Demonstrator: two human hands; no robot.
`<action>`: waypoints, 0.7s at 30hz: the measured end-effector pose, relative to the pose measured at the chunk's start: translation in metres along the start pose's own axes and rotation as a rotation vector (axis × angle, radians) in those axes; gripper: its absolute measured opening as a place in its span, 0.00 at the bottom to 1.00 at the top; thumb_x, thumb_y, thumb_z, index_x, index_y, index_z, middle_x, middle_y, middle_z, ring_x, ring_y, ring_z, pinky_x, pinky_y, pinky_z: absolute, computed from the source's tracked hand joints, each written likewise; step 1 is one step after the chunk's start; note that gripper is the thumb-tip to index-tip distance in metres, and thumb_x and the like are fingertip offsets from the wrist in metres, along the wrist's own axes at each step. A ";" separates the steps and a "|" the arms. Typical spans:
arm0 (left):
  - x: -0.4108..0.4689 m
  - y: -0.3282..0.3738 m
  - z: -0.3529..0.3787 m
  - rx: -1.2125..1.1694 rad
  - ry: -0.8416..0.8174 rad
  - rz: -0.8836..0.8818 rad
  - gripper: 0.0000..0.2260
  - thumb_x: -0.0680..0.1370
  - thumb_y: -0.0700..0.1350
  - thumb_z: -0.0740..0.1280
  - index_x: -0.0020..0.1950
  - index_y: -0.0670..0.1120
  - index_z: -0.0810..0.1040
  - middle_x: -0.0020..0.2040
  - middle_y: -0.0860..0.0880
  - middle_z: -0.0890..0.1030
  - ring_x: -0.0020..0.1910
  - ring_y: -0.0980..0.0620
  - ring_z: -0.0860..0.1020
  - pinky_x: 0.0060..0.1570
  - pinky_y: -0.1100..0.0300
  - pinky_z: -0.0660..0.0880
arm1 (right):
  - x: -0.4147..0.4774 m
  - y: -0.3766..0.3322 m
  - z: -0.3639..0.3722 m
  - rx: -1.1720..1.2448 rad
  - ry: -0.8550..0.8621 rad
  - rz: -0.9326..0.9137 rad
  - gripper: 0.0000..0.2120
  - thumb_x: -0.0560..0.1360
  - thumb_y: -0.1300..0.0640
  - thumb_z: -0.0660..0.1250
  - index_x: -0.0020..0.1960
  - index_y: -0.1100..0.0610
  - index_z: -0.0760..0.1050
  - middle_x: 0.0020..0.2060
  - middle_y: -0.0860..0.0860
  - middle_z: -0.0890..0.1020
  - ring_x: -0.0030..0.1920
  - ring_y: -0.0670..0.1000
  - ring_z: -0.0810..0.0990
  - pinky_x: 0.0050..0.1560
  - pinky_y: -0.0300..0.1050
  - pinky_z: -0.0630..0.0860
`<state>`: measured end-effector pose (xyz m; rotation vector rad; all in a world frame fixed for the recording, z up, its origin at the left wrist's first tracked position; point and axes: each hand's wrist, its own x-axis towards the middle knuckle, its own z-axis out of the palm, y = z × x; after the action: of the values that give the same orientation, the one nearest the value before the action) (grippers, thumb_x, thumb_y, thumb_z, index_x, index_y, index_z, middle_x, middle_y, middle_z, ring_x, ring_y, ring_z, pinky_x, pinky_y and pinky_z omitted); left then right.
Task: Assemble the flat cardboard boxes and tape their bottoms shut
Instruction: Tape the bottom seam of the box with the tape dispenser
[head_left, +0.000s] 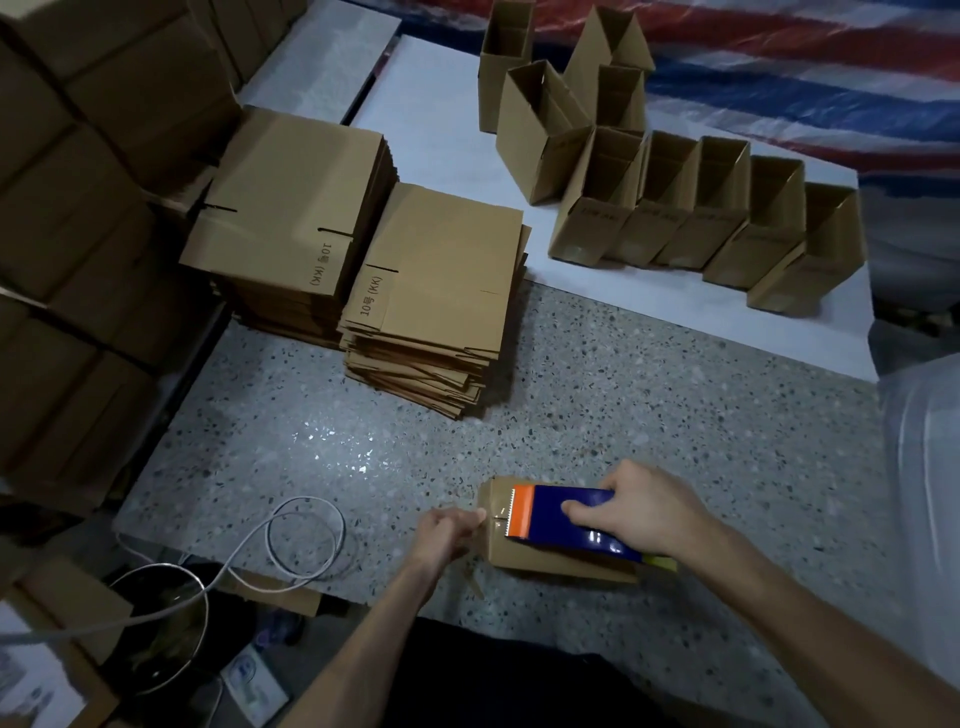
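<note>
**Two bare hands working side by side**

Both bare forearms are reaching forward from the lower edge, angling toward each other. The left hand (448, 531) is curling its fingers, gripping the left end of a box (545, 564). The right hand (641, 512) is clasping a tape dispenser (550, 526) from above, fingers wrapping over its top.
</note>
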<state>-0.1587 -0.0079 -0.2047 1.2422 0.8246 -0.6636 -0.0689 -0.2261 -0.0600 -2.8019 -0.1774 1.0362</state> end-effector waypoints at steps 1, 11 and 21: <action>0.000 0.003 -0.005 -0.017 -0.061 -0.079 0.10 0.77 0.46 0.71 0.44 0.38 0.83 0.40 0.45 0.85 0.40 0.49 0.82 0.42 0.57 0.79 | 0.001 -0.002 -0.001 0.004 -0.002 0.008 0.29 0.66 0.26 0.64 0.36 0.53 0.81 0.27 0.45 0.81 0.32 0.43 0.80 0.30 0.39 0.67; -0.023 -0.007 0.001 0.063 0.076 0.366 0.03 0.75 0.39 0.71 0.45 0.46 0.79 0.52 0.52 0.82 0.54 0.51 0.80 0.49 0.63 0.75 | 0.005 -0.002 0.002 -0.003 0.050 -0.022 0.33 0.59 0.23 0.58 0.34 0.53 0.79 0.26 0.44 0.79 0.30 0.41 0.77 0.29 0.39 0.64; -0.021 0.038 -0.006 0.834 -0.290 0.655 0.23 0.65 0.56 0.81 0.49 0.54 0.72 0.79 0.62 0.57 0.78 0.57 0.58 0.74 0.52 0.65 | 0.008 -0.004 -0.009 0.012 -0.021 -0.049 0.27 0.66 0.28 0.66 0.33 0.54 0.78 0.28 0.46 0.80 0.32 0.47 0.81 0.33 0.41 0.73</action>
<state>-0.1405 0.0062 -0.1669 1.9723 -0.1702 -0.6310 -0.0571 -0.2217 -0.0576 -2.7624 -0.2409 1.0525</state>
